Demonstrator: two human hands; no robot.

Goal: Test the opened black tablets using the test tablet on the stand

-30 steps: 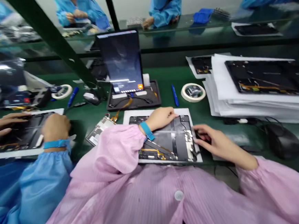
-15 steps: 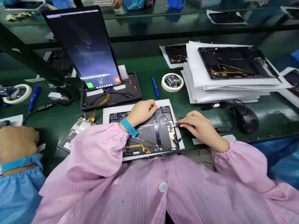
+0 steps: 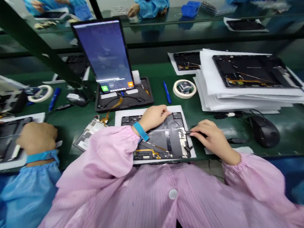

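Note:
An opened tablet body [image 3: 159,137], with its inner boards and ribbon cables bare, lies on a white sheet [image 3: 117,114] in front of me. My left hand [image 3: 154,117] lies across its upper part, fingers curled and close together; whatever is under the fingertips is hidden. At the tablet's right edge, my right hand [image 3: 208,133] pinches a small dark cable plug [image 3: 189,132] between thumb and fingers. The plug meets the small board at that edge; how deep it sits I cannot tell. A silver part with an orange ribbon [image 3: 90,129] lies partly behind my left sleeve.
A lit screen [image 3: 105,58] stands in a black tray [image 3: 151,99] behind. Rightward are a blue pen [image 3: 167,92], a tape roll [image 3: 176,89], stacked white sheets [image 3: 208,99] bearing another tablet body [image 3: 253,69], and a mouse [image 3: 264,131]. A co-worker's hand [image 3: 38,137] is at left.
The view has shifted, so everything sits lower and further right in the picture. Both my hands keep their places at the tablet, the right still pinching the cable plug.

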